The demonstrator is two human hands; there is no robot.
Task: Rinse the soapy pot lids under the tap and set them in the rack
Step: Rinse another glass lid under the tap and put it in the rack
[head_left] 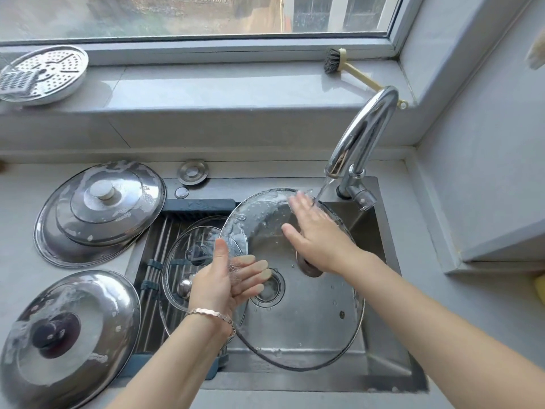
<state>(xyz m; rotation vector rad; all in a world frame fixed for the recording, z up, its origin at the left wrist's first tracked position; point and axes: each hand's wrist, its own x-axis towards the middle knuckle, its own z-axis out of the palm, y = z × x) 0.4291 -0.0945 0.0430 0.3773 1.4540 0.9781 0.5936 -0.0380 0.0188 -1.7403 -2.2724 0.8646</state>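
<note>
A: While held tilted over the sink basin (380,343), was right under the tap stream (323,188), that big glass lid (298,314) — far edge wet, suds along the left rim.

B: Gripped by which hand?

A: Left hand (224,278). Thumb on the near face, fingers (259,265) seen thru the glass on the far side, clamped on the rim. Bracelet (211,314) on that wrist.

B: And the right hand (317,236)?

A: Open & flat, palm pressed on the lid's surface, fingertips up near where the water landed. Wasn't gripping anything. Lid's knob (309,268) partly hidden below that wrist.

B: Tap?

A: Chrome gooseneck tap (362,137), back right corner of the sink, thin stream running.

B: Rack?

A: Roll-up rack (156,261) w/ steel rods across the left part of the sink. Already lying on it: a smaller glass lid (188,255), dark knob up. Possibly a 2nd lid underneath w/ a shiny knob — couldn't tell for sure.

B: Rest of the counter?

A: Left of the sink, two steel lids. Far steel lid (100,211) w/ a pale knob, suds streaked over it. Near steel lid (67,338) w/ a dark knob, also sudsy. Both well apart from the tap.

B: Windowsill?

A: Perforated steamer plate (47,75) at the left end, dish brush (351,72) at the right, behind the tap.
</note>
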